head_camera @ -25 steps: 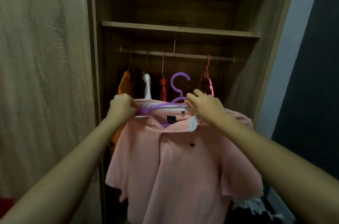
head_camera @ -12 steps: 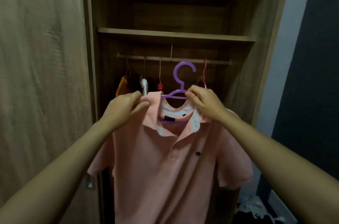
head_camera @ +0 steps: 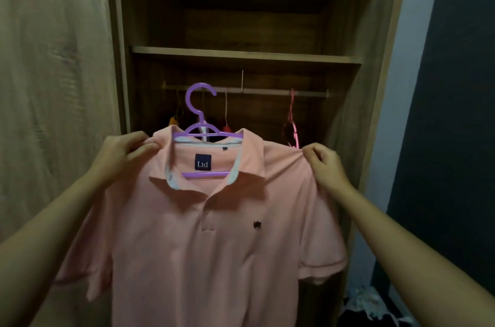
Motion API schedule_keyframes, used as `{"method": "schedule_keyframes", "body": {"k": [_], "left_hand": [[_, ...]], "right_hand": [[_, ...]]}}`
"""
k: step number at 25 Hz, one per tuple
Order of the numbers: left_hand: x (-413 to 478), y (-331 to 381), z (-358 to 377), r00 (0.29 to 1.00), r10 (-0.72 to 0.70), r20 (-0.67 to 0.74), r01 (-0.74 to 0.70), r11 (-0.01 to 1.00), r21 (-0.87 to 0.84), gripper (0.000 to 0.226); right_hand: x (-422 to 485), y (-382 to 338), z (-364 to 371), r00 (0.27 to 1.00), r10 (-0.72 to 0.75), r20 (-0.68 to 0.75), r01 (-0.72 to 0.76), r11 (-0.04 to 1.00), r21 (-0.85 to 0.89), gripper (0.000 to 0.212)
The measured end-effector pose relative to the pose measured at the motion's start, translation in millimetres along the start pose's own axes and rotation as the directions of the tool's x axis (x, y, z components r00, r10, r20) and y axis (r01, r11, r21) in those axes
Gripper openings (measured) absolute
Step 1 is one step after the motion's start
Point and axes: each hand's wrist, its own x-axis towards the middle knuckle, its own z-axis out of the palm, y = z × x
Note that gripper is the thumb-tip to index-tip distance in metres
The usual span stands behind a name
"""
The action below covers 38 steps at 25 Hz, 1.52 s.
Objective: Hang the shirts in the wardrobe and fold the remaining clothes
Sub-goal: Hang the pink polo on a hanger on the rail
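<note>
A pink polo shirt (head_camera: 203, 241) hangs on a purple plastic hanger (head_camera: 199, 112) held up in front of the open wardrobe. My left hand (head_camera: 126, 155) pinches the shirt's left shoulder beside the collar. My right hand (head_camera: 325, 163) pinches the fabric at the right shoulder. The hanger's hook is level with the wardrobe rail (head_camera: 308, 92) but in front of it, not on it. The shirt's lower part runs out of the frame.
On the rail hang an orange garment (head_camera: 172, 121), a red item (head_camera: 227, 128) and an empty pink hanger (head_camera: 292, 120). A wooden shelf (head_camera: 245, 54) sits above the rail. The wardrobe door (head_camera: 53, 85) stands at left. Crumpled clothes (head_camera: 372, 305) lie at lower right.
My hands moved apart from the collar out to the shirt's shoulders. The shirt now hangs spread on the hanger, and the hanger's hook has shifted left and up toward the rail.
</note>
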Motion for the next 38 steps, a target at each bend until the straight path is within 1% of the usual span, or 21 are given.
{"method": "schedule_keyframes", "body": {"k": [1, 3, 5, 7, 9, 10, 13, 15, 18, 22, 23, 24, 25, 26, 28, 29, 31, 32, 34, 36, 38], "left_hand": [[-2.4, 1.5, 0.2, 1.000, -0.011, -0.012, 0.011, 1.000, -0.026, 0.016], [-4.1, 6.1, 4.5, 0.999, -0.032, -0.030, 0.030, 0.997, -0.065, 0.015], [-3.7, 8.7, 10.8, 0.998, -0.046, -0.038, 0.043, 0.996, -0.075, 0.017], [-2.4, 16.0, 17.9, 0.999, -0.048, -0.020, 0.046, 0.993, -0.112, 0.019], [-0.1, 29.4, 24.9, 1.000, -0.017, 0.025, 0.020, 0.988, -0.154, 0.013], [2.3, 35.5, 26.9, 0.999, -0.004, 0.054, 0.013, 0.986, -0.168, 0.017], [6.3, 41.8, 23.9, 0.990, 0.000, 0.142, 0.030, 0.977, -0.213, 0.014], [2.5, 26.2, 21.8, 0.965, -0.077, 0.251, 0.138, 0.962, -0.236, 0.003], [-22.6, -6.1, 28.7, 0.828, -0.253, 0.501, 0.427, 0.863, -0.271, 0.026], [-37.1, -33.2, 43.4, 0.748, -0.394, 0.534, 0.451, 0.892, 0.026, 0.041], [-35.6, -32.7, 42.1, 0.677, -0.393, 0.622, 0.468, 0.882, 0.047, 0.030], [-30.9, -28.1, 35.3, 0.566, -0.354, 0.745, 0.492, 0.870, 0.040, 0.024], [-23.0, -21.3, 25.2, 0.468, -0.284, 0.837, 0.546, 0.837, -0.021, 0.033], [-14.1, -13.5, 15.3, 0.433, -0.210, 0.876, 0.637, 0.760, -0.133, 0.050], [4.1, 7.9, 5.0, 0.511, -0.120, 0.851, 0.706, 0.624, -0.335, 0.077], [12.0, 22.4, 4.8, 0.557, -0.110, 0.824, 0.652, 0.672, -0.351, 0.077], [19.7, 50.1, 13.8, 0.578, -0.070, 0.813, 0.477, 0.837, -0.267, 0.050], [20.0, 59.6, 20.0, 0.603, -0.052, 0.796, 0.407, 0.879, -0.250, 0.036], [15.1, 66.6, 28.4, 0.697, -0.026, 0.716, 0.338, 0.893, -0.297, 0.023], [9.0, 69.4, 27.6, 0.780, -0.030, 0.626, 0.305, 0.891, -0.337, 0.021], [6.4, 73.9, 26.2, 0.815, -0.049, 0.578, 0.224, 0.946, -0.236, 0.020]], "right_hand": [[3.8, -0.3, -1.3, 0.999, 0.049, -0.009, -0.049, 0.999, 0.001, 0.018], [11.2, -2.0, -2.9, 0.999, 0.041, -0.013, -0.043, 0.991, -0.130, 0.019], [15.6, -17.8, 0.8, 0.992, -0.126, 0.018, 0.127, 0.961, -0.247, 0.028], [17.1, -46.2, 8.7, 0.951, -0.264, 0.164, 0.308, 0.861, -0.404, 0.044], [19.2, -63.6, 18.2, 0.920, -0.214, 0.330, 0.375, 0.729, -0.573, 0.045], [19.2, -65.5, 21.8, 0.921, -0.149, 0.360, 0.350, 0.724, -0.594, 0.040], [14.8, -65.7, 21.7, 0.964, -0.121, 0.237, 0.229, 0.831, -0.506, 0.026], [14.5, -64.4, 19.1, 0.977, -0.174, 0.121, 0.212, 0.855, -0.474, 0.022], [14.3, -57.9, 9.1, 0.973, -0.225, 0.058, 0.226, 0.856, -0.466, 0.018], [20.5, -41.2, 10.1, 0.950, -0.294, 0.108, 0.311, 0.845, -0.435, 0.015], [21.7, -37.5, 12.7, 0.949, -0.295, 0.113, 0.314, 0.850, -0.424, 0.015], [23.3, -32.1, 14.5, 0.950, -0.290, 0.114, 0.311, 0.857, -0.410, 0.017], [25.3, -26.3, 15.4, 0.953, -0.280, 0.116, 0.303, 0.867, -0.395, 0.020], [27.7, -20.7, 15.7, 0.954, -0.268, 0.132, 0.298, 0.878, -0.375, 0.022], [30.4, -12.7, 20.4, 0.946, -0.263, 0.191, 0.313, 0.893, -0.324, 0.023], [32.1, -10.2, 26.2, 0.941, -0.268, 0.208, 0.322, 0.898, -0.299, 0.023], [36.1, -8.2, 40.0, 0.940, -0.269, 0.210, 0.321, 0.906, -0.277, 0.021], [39.3, -6.1, 45.7, 0.941, -0.260, 0.216, 0.313, 0.911, -0.267, 0.020], [46.1, -0.2, 51.8, 0.936, -0.217, 0.278, 0.285, 0.930, -0.232, 0.021], [55.6, 9.3, 56.1, 0.940, -0.160, 0.300, 0.234, 0.945, -0.230, 0.039], [73.8, 21.7, 60.6, 0.987, -0.030, 0.159, 0.089, 0.924, -0.373, 0.058]]}}
